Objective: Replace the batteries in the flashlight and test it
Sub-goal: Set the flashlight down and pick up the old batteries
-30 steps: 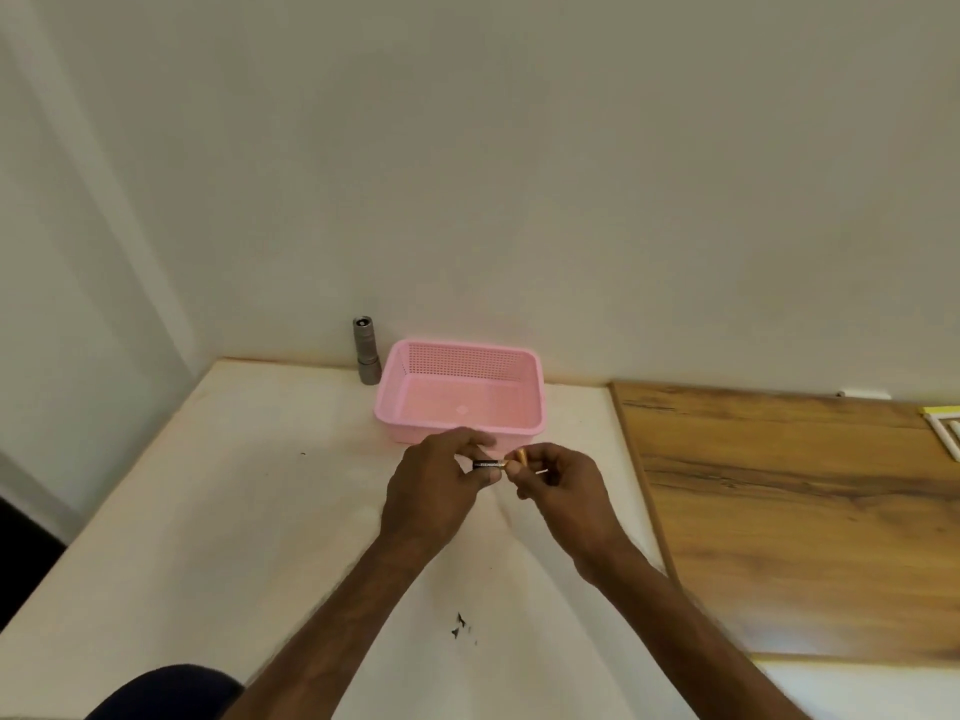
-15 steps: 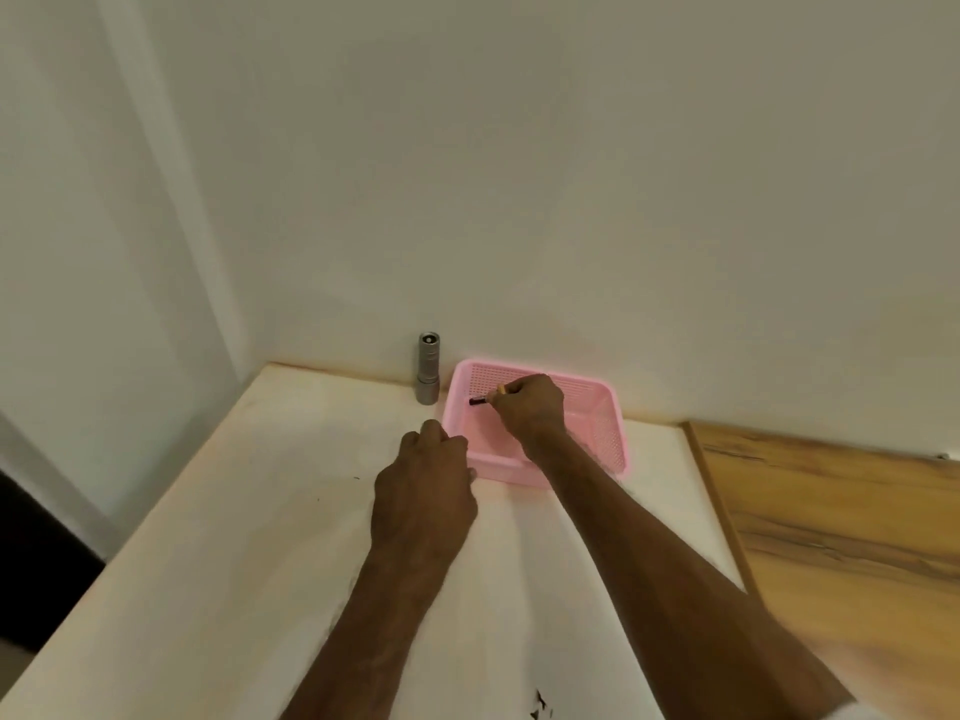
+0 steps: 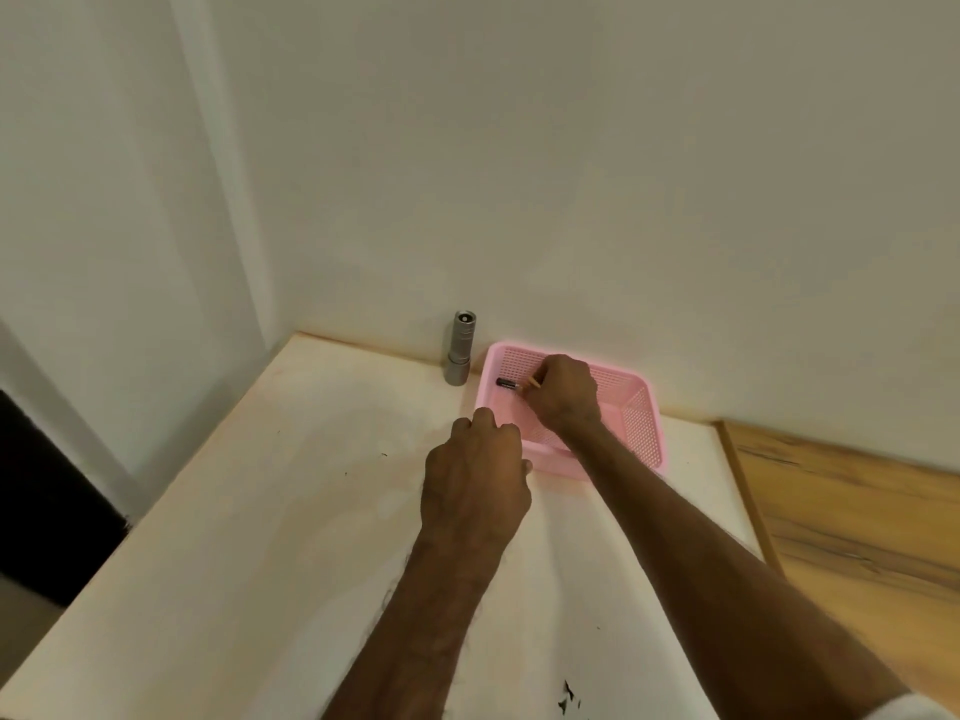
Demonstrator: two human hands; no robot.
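Note:
A grey metal flashlight [image 3: 458,348] stands upright against the wall at the back of the pale table. Just to its right sits a pink mesh basket [image 3: 641,423]. My right hand [image 3: 563,394] reaches over the basket and pinches a small dark battery [image 3: 506,383] above the basket's left part, with the battery pointing left toward the flashlight. In front of the basket hovers my left hand [image 3: 475,478] with its fingers curled; what it holds, if anything, is hidden behind the hand.
The pale table [image 3: 270,537] ends in a corner at the back left, with walls close behind. A wood-grain board [image 3: 852,517] adjoins it on the right. Small dark marks [image 3: 566,696] lie on the table near me.
The hands, joined in front of the basket a second ago, have parted. My right hand carried the battery out over the basket. The view has swung left.

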